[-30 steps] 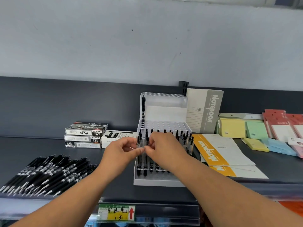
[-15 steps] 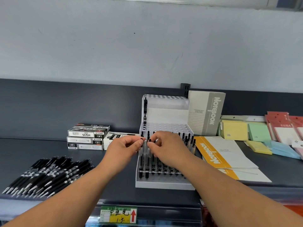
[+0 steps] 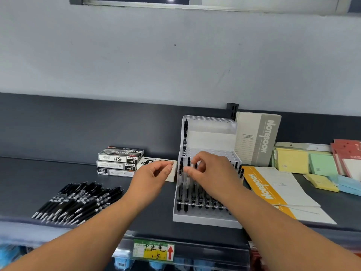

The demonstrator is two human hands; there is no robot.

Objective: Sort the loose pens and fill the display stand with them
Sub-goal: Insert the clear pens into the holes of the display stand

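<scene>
The fingers (image 3: 199, 160) of the right hand (image 3: 213, 173) pinch the top of a pen (image 3: 187, 192) standing at the left of the display stand (image 3: 205, 220), centre frame. Just left of it, the left hand (image 3: 152, 175) hangs loosely curled, holding nothing. The loose pens (image 3: 78, 202) lie heaped at lower left on the shelf (image 3: 29, 173).

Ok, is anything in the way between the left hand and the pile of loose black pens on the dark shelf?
Nothing visible. Only bare dark shelf lies between the left hand and the pile of loose black pens; the stacked black-and-white pen boxes sit farther back, off that path.
</scene>
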